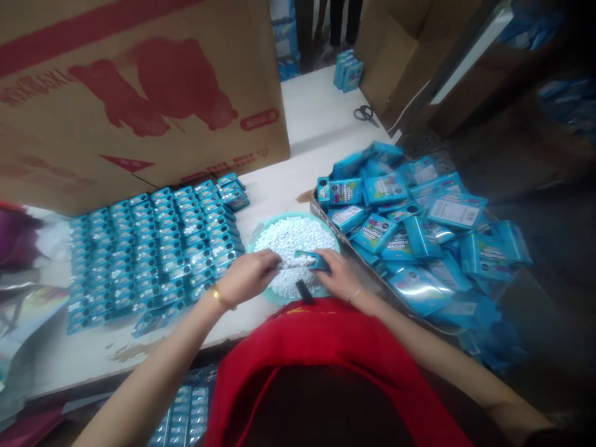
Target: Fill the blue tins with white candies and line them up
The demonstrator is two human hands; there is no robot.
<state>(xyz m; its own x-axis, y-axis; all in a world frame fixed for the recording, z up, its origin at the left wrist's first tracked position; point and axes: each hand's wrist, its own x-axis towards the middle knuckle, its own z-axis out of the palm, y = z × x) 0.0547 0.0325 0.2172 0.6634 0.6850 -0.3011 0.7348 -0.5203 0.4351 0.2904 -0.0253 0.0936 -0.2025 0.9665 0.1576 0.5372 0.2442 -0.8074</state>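
Note:
A round light-green basin (254, 234) full of small white pieces (298, 231) stands at the table's front edge. Over it, my right hand (339, 273) is closed on a small blue box (316, 261) that lies tilted sideways, with white pieces showing at its left end. My left hand (254, 273), with a gold bracelet at the wrist, has its fingers pinched together at the basin's left side, near the box's open end; whatever they hold is too small to make out. Rows of blue boxes (153, 248) holding white pieces stand to the left.
On the right, a carton (342, 234) is heaped with blue packs (400, 217). A large cardboard box (186, 81) stands behind the rows. Black scissors (364, 113) and several upright blue boxes (348, 71) are at the white table's (307, 118) far end. Another person's legs (344, 22) show beyond.

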